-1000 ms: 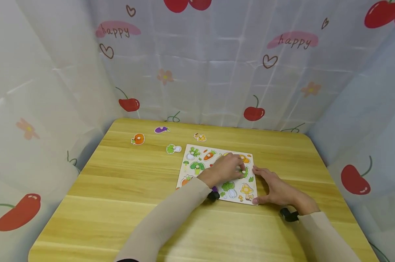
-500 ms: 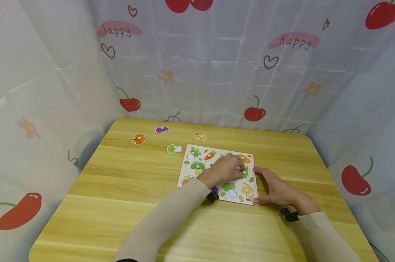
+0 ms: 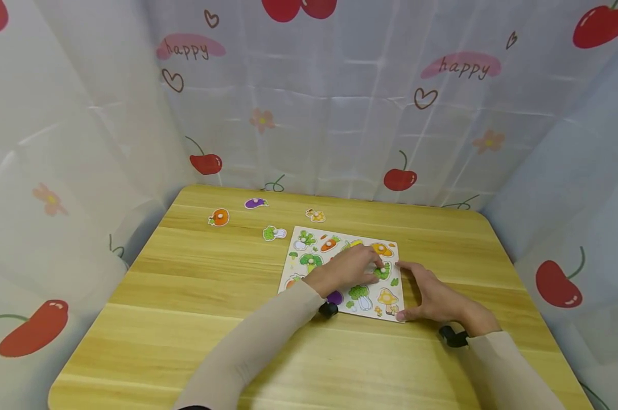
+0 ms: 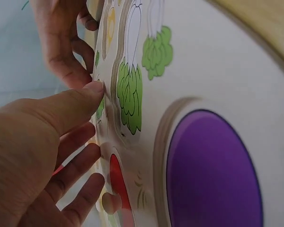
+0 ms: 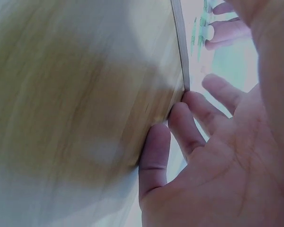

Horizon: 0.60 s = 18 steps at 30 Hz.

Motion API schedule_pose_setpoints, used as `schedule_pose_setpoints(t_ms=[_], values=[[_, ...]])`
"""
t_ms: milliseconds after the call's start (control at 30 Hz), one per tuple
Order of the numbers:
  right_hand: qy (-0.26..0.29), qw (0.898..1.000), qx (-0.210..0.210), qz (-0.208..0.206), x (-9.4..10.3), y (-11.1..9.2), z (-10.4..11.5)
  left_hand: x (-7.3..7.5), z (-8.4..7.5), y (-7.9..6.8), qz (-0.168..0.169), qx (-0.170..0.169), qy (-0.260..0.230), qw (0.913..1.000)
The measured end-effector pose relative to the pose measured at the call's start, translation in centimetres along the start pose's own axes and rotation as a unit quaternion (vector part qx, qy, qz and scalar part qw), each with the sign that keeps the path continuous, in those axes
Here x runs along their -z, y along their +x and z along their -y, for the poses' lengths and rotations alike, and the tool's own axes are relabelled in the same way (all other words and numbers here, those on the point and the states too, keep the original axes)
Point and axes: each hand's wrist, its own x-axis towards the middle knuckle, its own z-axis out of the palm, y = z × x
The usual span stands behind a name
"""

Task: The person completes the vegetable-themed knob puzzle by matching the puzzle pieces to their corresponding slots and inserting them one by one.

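Note:
A vegetable peg-puzzle board (image 3: 321, 308) lies on the table. My left hand (image 3: 347, 267) reaches over it, fingertips at a green knobbed puzzle piece (image 3: 386, 272) seated near the right edge. In the left wrist view, the left hand's thumb (image 4: 80, 104) and spread fingers lie close against the board's face. My right hand (image 3: 437, 296) braces the right edge, thumb at the near corner and fingers farther up. Its extended fingers (image 5: 154, 151) rest by the board's side in the right wrist view. The eggplant recess (image 4: 213, 170) and bok choy recess (image 3: 360, 297) show only printed pictures.
Loose knobbed pieces lie beyond the board: a tomato (image 3: 219, 217), an eggplant (image 3: 256, 203), a bok choy (image 3: 275, 233) and a mushroom (image 3: 316, 215). Carrot (image 3: 330, 244) and broccoli (image 3: 310, 261) pieces sit in the board. Patterned curtains (image 3: 309, 114) surround the table (image 3: 196, 285).
The left hand has shifted slightly left and its fingers have loosened, uncovering more of the green piece. The right hand keeps its place at the edge. The head view has tilted slightly.

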Motion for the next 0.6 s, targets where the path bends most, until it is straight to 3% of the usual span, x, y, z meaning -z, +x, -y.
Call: schedule_pose_setpoints(t_ms=[600], values=[[-0.020, 1.000, -0.003, 0.006, 0.0, 0.0, -0.1, 2.0, 1.3, -3.2, -0.030, 0.010, 0.019, 0.9993]])
